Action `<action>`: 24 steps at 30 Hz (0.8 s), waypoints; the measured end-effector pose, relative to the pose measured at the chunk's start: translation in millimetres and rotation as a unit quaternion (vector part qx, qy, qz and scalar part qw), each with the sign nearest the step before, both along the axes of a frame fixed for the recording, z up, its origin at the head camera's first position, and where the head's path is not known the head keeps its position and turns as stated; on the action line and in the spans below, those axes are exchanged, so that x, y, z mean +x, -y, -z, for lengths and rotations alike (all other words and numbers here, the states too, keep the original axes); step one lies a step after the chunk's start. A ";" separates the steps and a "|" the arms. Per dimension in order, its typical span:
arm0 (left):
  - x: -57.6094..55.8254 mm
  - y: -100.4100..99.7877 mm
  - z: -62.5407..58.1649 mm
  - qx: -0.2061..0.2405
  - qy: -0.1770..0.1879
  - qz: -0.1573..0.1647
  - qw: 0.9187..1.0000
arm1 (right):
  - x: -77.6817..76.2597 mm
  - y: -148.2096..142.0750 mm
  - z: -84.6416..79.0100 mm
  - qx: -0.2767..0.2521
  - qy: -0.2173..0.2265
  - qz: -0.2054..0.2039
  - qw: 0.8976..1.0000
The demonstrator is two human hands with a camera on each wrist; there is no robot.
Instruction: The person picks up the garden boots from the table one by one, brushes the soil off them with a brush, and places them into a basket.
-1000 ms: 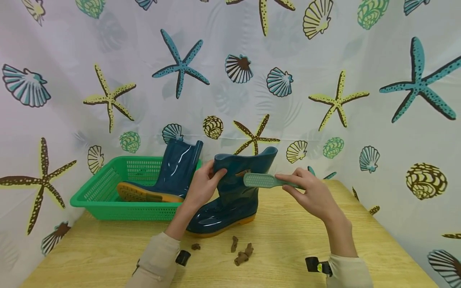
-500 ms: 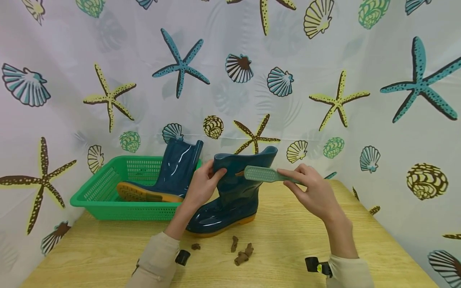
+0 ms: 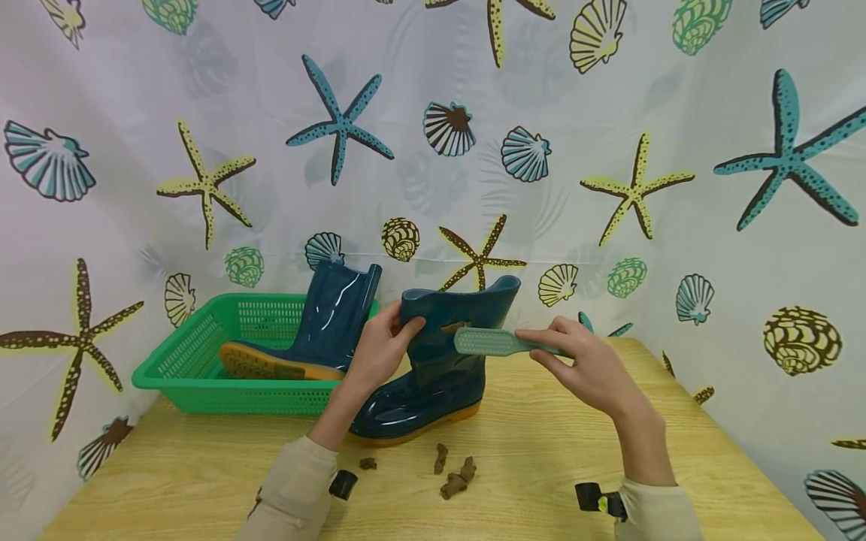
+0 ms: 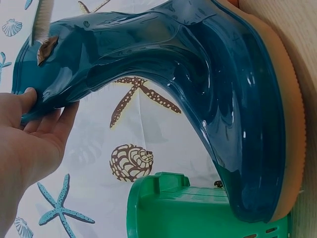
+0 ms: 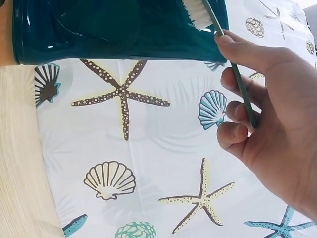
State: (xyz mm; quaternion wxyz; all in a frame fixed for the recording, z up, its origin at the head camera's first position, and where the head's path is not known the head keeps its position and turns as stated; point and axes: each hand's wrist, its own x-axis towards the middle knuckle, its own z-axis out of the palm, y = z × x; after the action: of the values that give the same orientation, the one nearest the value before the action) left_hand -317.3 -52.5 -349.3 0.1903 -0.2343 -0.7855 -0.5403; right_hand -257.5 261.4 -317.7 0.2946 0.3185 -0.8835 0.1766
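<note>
A dark blue rubber boot [image 3: 426,406] with an orange sole stands on the wooden table. My left hand [image 3: 382,349] grips its top rim, thumb on the near side. A brown clump of what looks like mud [image 4: 47,50] sticks to the upper shaft. My right hand [image 3: 588,368] holds a pale green scrub brush [image 3: 483,341] by its handle, with the index finger stretched along it. The brush's white bristles [image 5: 196,14] face the shaft, close to the clump; whether they touch it, I cannot tell. In the right wrist view, the fingers [image 5: 233,134] curl around the handle.
Left of the boot is a green plastic basket [image 3: 250,398] with a second blue boot [image 3: 331,312] leaning inside it. Several brown crumbs [image 3: 458,479] lie on the table [image 3: 541,466] in front. A curtain printed with shells and starfish [image 3: 433,68] hangs behind.
The brush rose along the shaft about half a second ago and has come down again, now slightly below the clump. My left hand and the boot have barely moved.
</note>
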 end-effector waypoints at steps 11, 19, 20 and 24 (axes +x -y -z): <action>0.3 0.3 -0.3 0.002 0.011 0.005 1.000 | -0.3 7.4 0.7 -0.007 -0.012 0.024 1.000; -1.2 0.9 1.4 -0.004 0.006 -0.009 1.000 | 0.2 9.6 1.9 0.005 0.051 0.021 0.998; -1.5 0.9 1.6 -0.004 0.007 -0.008 1.000 | 0.2 9.2 1.6 0.007 0.048 0.016 0.999; -2.8 1.0 1.9 -0.002 0.009 -0.005 1.000 | 0.3 6.2 0.0 0.002 0.009 -0.007 1.000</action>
State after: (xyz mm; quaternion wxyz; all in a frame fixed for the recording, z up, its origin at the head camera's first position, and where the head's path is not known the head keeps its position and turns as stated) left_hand -320.1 -53.5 -351.2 0.1855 -0.2262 -0.7893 -0.5399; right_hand -257.3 255.2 -317.7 0.2846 0.3238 -0.8842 0.1798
